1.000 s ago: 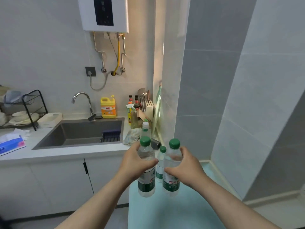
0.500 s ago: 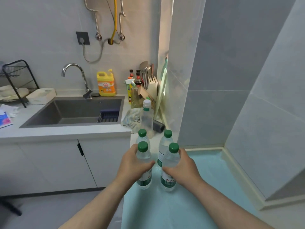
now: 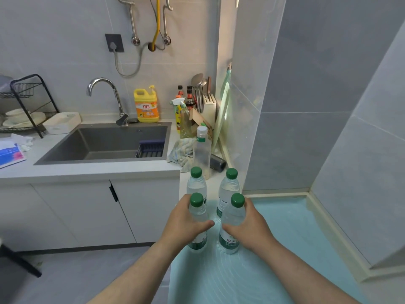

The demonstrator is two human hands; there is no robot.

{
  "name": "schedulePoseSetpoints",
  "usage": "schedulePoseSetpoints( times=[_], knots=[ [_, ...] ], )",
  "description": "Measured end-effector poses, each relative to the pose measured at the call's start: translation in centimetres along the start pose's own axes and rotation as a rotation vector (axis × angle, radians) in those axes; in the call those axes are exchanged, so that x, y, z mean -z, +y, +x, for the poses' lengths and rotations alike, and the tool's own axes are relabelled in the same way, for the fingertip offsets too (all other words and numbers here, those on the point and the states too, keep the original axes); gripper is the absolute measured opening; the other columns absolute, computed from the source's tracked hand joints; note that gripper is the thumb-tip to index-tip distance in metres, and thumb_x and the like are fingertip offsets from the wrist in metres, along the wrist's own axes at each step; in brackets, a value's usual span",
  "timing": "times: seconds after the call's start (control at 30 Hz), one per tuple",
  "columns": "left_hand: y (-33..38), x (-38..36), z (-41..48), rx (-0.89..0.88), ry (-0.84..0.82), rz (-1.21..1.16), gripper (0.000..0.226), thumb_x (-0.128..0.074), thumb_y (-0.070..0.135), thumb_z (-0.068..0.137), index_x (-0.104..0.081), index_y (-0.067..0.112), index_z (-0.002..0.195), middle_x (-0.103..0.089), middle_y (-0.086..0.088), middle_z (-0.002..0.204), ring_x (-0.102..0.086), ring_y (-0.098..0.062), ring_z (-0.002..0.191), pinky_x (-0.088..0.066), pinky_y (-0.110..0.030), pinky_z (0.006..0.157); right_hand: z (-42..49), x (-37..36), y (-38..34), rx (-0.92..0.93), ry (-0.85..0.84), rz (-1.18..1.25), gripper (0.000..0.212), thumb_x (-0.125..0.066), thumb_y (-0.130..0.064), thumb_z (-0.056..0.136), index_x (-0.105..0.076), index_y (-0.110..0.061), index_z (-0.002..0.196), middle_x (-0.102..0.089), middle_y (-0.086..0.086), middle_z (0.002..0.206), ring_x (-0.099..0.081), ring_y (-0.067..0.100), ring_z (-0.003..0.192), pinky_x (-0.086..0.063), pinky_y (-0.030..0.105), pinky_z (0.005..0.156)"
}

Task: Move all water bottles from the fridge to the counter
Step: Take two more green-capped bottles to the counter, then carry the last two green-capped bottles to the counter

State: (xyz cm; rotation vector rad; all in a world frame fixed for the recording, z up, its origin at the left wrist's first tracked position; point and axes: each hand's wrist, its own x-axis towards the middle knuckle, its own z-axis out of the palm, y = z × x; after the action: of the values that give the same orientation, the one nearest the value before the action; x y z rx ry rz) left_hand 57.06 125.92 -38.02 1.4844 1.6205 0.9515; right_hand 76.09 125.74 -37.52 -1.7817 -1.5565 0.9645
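My left hand (image 3: 186,222) is wrapped around a clear water bottle with a green cap (image 3: 198,218). My right hand (image 3: 252,224) grips a second green-capped water bottle (image 3: 231,229). Both bottles stand upright with their bases on the light blue mat (image 3: 274,260) covering the counter. Just behind them stand two more green-capped water bottles, one on the left (image 3: 196,183) and one on the right (image 3: 228,189). The fridge is out of view.
Behind the bottles stand a white-capped clear bottle (image 3: 202,150), a dark can lying down (image 3: 218,165) and a rag (image 3: 182,150). To the left are a sink (image 3: 109,143), a tap (image 3: 105,95), yellow detergent (image 3: 146,106) and a dish rack (image 3: 24,106). A tiled wall (image 3: 306,106) borders the mat on the right.
Both hands have lowered their bottles onto the blue mat, close behind the two standing bottles. The view has tilted down and moved nearer the counter.
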Motion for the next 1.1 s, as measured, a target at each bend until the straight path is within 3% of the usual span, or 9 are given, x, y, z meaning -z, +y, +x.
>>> schedulePoseSetpoints(
  times=[0.07,0.13,0.23,0.33,0.53,0.63,0.83,1.1],
  knots=[
    [0.4,0.8,-0.3,-0.023,-0.014,0.016,0.064,-0.09,0.031,0.06,-0.051,0.046,0.109,-0.061,0.025,0.111,-0.06,0.001,0.103,-0.05,-0.025,0.088,-0.4,0.9,-0.6,0.019,0.003,0.022,0.07,-0.082,-0.028,0.07,-0.045,-0.037,0.129,-0.061,-0.016,0.117,-0.059,0.01,0.108,-0.05,0.03,0.089],
    [1.2,2.0,-0.7,-0.062,-0.022,0.064,0.084,-0.089,0.038,0.061,-0.045,0.041,0.133,-0.052,0.026,0.128,-0.05,0.001,0.117,-0.042,-0.026,0.1,-1.0,1.9,-1.6,0.064,0.018,0.026,0.075,-0.08,-0.031,0.076,-0.04,-0.035,0.139,-0.053,-0.018,0.125,-0.051,0.006,0.112,-0.042,0.024,0.089],
    [3.3,4.9,-1.8,-0.129,0.018,0.109,0.095,-0.086,0.044,0.066,-0.037,0.038,0.146,-0.04,0.027,0.134,-0.038,0.003,0.125,-0.033,-0.025,0.102,-2.2,3.5,-4.0,0.161,0.067,-0.027,0.076,-0.077,-0.038,0.081,-0.036,-0.033,0.145,-0.047,-0.015,0.135,-0.044,0.007,0.121,-0.036,0.025,0.096],
    [6.1,7.8,-3.6,-0.192,0.064,0.121,0.093,-0.083,0.045,0.07,-0.033,0.041,0.148,-0.036,0.029,0.135,-0.033,0.005,0.125,-0.031,-0.024,0.103,-3.9,4.7,-7.3,0.245,0.084,-0.072,0.074,-0.074,-0.044,0.081,-0.036,-0.034,0.145,-0.044,-0.013,0.147,-0.04,0.012,0.135,-0.038,0.032,0.106],
    [10.0,13.8,-8.3,-0.261,0.162,0.158,0.088,-0.082,0.047,0.072,-0.035,0.042,0.146,-0.037,0.027,0.14,-0.034,0.002,0.13,-0.032,-0.027,0.108,-9.0,5.6,-14.3,0.363,0.06,-0.076,0.07,-0.07,-0.049,0.079,-0.04,-0.037,0.142,-0.047,-0.017,0.141,-0.046,0.009,0.126,-0.04,0.031,0.102],
    [10.7,16.6,-11.5,-0.233,0.226,0.122,0.084,-0.081,0.046,0.073,-0.038,0.04,0.145,-0.042,0.018,0.149,-0.038,-0.007,0.138,-0.036,-0.035,0.112,-12.0,5.1,-16.6,0.41,0.021,-0.08,0.073,-0.066,-0.057,0.073,-0.039,-0.042,0.139,-0.047,-0.015,0.144,-0.045,0.012,0.132,-0.042,0.038,0.107],
    [11.1,21.0,-20.6,-0.145,0.299,0.128,0.072,-0.075,0.044,0.082,-0.039,0.04,0.143,-0.042,0.01,0.15,-0.037,-0.015,0.14,-0.034,-0.037,0.112,-17.9,3.0,-19.6,0.567,-0.092,-0.065,0.066,-0.068,-0.046,0.084,-0.037,-0.04,0.143,-0.042,-0.015,0.147,-0.04,0.011,0.136,-0.038,0.032,0.108],
    [11.6,25.5,-37.4,0.008,0.603,0.211,0.082,-0.069,0.06,0.073,-0.038,0.041,0.146,-0.037,0.024,0.143,-0.037,-0.006,0.134,-0.034,-0.035,0.113,-28.0,-0.8,-23.1,0.833,-0.353,-0.028,0.068,-0.065,-0.051,0.087,-0.033,-0.04,0.146,-0.04,-0.014,0.149,-0.039,0.012,0.136,-0.035,0.031,0.109]
  ],
)
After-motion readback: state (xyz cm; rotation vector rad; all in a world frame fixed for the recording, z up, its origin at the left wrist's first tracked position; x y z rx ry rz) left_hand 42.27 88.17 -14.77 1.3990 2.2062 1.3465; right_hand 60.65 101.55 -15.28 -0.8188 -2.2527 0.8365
